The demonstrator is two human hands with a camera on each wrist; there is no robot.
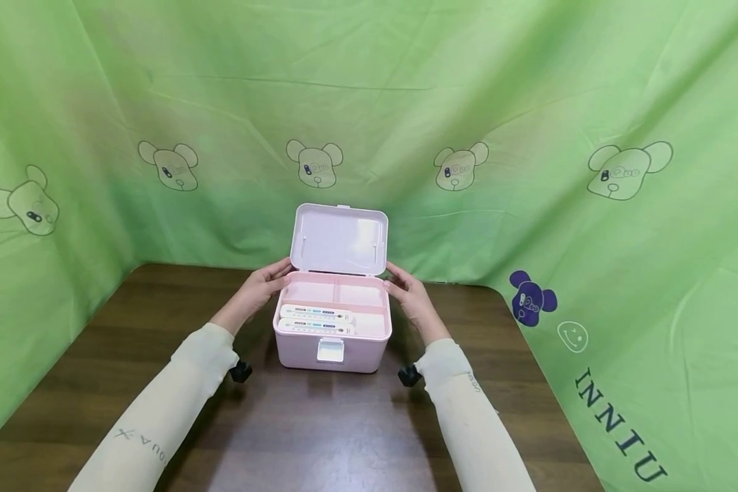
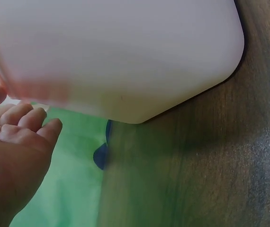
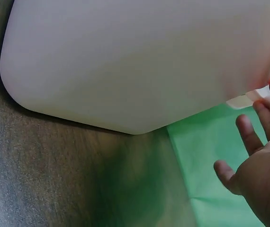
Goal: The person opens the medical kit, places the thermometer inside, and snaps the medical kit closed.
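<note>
A pale pink storage box (image 1: 357, 354) stands upright on the table, its white lid (image 1: 338, 239) raised at the back and its front latch (image 1: 330, 350) hanging down. Inside sits a pink divided tray (image 1: 335, 288); two long white pieces with printed scale-like marks (image 1: 316, 314) lie side by side in its front compartment. My left hand (image 1: 260, 287) holds the rear left corner, thumb at the rim and fingers reaching behind. Mirroring it, my right hand (image 1: 413, 301) holds the rear right corner near the hinge, its lower fingers (image 3: 249, 135) spread off the wall.
The brown wooden table (image 1: 320, 437) extends in front of the box and to both sides. Behind and around it hangs a green curtain (image 1: 381, 102) with printed bear heads. A black wrist device (image 1: 241, 372) shows under each sleeve.
</note>
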